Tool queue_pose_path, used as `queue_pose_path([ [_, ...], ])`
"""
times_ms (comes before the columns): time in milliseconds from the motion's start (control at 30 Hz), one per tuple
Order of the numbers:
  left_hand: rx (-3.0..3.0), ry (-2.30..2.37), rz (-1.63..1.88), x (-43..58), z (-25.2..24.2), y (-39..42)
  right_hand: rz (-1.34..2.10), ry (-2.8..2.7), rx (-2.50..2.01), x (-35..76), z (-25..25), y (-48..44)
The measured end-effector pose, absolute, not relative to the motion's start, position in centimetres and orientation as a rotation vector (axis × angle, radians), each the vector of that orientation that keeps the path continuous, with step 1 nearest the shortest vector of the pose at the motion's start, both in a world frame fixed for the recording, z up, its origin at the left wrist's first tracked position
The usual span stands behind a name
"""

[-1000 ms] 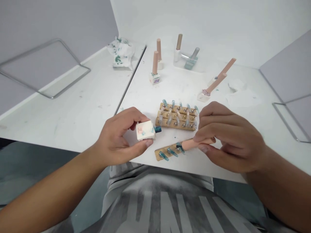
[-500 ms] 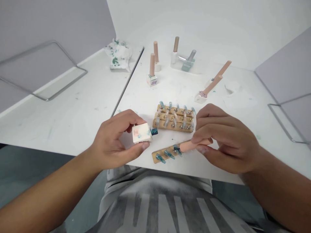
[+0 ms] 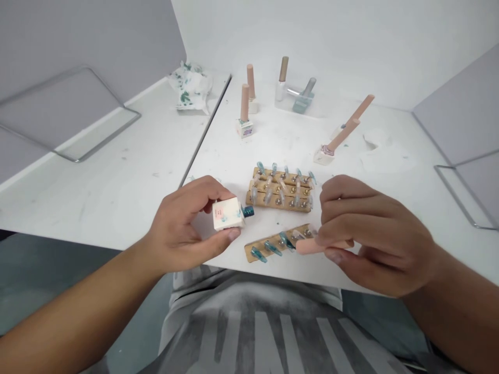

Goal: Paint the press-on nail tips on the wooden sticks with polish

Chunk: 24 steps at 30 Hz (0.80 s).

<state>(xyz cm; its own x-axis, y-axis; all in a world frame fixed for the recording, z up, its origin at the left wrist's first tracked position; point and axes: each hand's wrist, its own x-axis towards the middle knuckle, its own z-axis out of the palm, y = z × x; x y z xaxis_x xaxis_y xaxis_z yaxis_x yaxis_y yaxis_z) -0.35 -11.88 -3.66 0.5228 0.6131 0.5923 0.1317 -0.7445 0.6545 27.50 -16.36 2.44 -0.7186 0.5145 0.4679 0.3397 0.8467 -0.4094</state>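
Note:
My left hand (image 3: 195,223) grips a white nail polish bottle (image 3: 226,214), tilted on its side with its teal neck pointing right. Pinched in my right hand (image 3: 370,234) is a nail polish brush (image 3: 312,246) with a peach handle. Its dark bristles are at the lower tip of a teal false nail (image 3: 287,240). That nail sits on a wooden nail stand (image 3: 255,250) near the table's front edge, with more teal nails to its left and a clear one (image 3: 302,235) to its right. Behind it stand rows of wooden strips (image 3: 278,201) carrying clear and pale teal nails.
Peach-capped bottles stand at the back left (image 3: 245,127) and lean at the right (image 3: 324,154). A clear tray (image 3: 290,106) holds more bottles at the back. A stained tissue wad (image 3: 193,91) lies far left. Metal wire frames (image 3: 105,140) flank both sides.
My right hand has moved right and slightly toward me, drawing the brush from the middle of the teal nail to its lower tip. My left hand stays almost still with the bottle.

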Motion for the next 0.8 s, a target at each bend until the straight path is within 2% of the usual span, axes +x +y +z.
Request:
queue_pose_path([
  [167,2.229,0.61,1.157,-0.3,-3.54,-11.95,0.458,-2.411,-0.586,27.7,2.52,-16.61],
  [400,2.23,0.572,1.175,-0.31,-3.64,-11.81,0.181,-2.374,-0.629,27.58,2.26,-16.44],
  [667,2.226,0.579,1.164,-0.29,-3.61,-11.87,0.312,-2.451,-0.614,27.31,2.43,-17.15],
  [800,2.231,0.563,1.181,-0.28,-3.61,-11.86,0.24,-2.435,-0.634,27.24,2.59,-17.17],
])
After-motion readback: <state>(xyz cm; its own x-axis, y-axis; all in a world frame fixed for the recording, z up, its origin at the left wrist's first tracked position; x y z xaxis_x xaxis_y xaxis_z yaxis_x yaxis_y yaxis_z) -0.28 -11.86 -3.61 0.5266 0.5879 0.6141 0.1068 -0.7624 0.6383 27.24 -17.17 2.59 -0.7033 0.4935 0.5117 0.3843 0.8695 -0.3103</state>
